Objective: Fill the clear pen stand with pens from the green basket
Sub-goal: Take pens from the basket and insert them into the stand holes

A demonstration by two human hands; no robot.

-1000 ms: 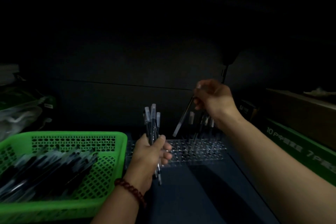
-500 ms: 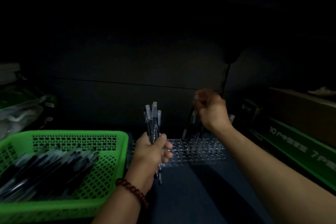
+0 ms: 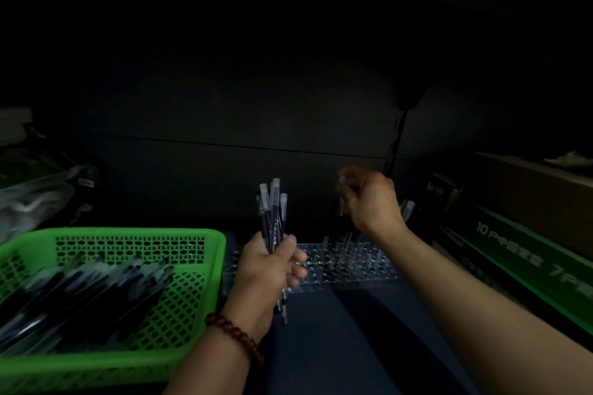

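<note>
Pen pinched near cap by curled right hand, blurred; clear pen stand just below fingertips. Keep pen upright, lower into free hole clear of standing pens. Left hand wrapped round spare pens; green basket left of those fingers.

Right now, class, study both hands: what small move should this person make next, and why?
Probably push the pen down into a hole and let go. The right hand seems to pinch its top over the stand, where other pens are upright in their holes, and the left hand grips a bundle of pens waiting their turn.
</note>
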